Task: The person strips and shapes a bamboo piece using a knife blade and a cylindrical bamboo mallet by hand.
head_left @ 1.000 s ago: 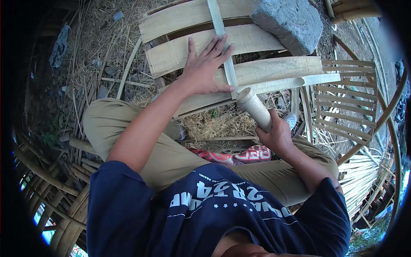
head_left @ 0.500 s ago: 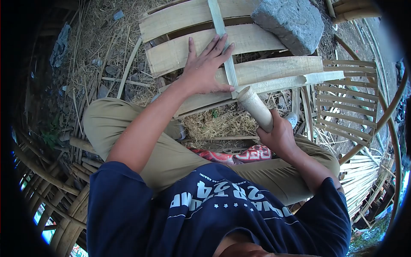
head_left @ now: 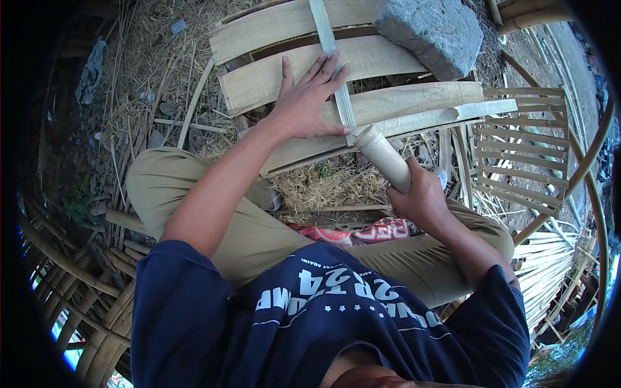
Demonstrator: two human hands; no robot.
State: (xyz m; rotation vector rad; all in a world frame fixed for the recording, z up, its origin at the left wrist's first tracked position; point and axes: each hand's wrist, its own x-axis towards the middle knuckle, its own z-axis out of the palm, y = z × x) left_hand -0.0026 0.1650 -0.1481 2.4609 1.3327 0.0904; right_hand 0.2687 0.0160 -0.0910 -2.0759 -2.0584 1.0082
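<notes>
Fingers spread, my left hand (head_left: 305, 108) lies across pale bamboo slats (head_left: 388, 57) set side by side. Its fingertips rest on a thin greenish bamboo strip (head_left: 322, 24) that runs crosswise over the slats, and the thumb tip touches near the strip's lower end. My right hand (head_left: 417, 197) is wrapped round the lower end of a short bamboo tube (head_left: 384, 155). The tube is tilted, its open upper end close to my left thumb and beside the front slat edge. A split bamboo length (head_left: 424, 119) lies along the front slats.
A big grey stone block (head_left: 432, 35) sits on the slats at the upper right. Beyond it on the right stands a slatted bamboo frame (head_left: 522, 145). Dry straw (head_left: 323, 191) covers the ground between my legs, near a red printed sack (head_left: 372, 234). Bamboo poles (head_left: 71, 265) lie at left.
The view has shifted slightly, with the slats and stone a little further left. Both hands and the bamboo tube keep nearly the same places.
</notes>
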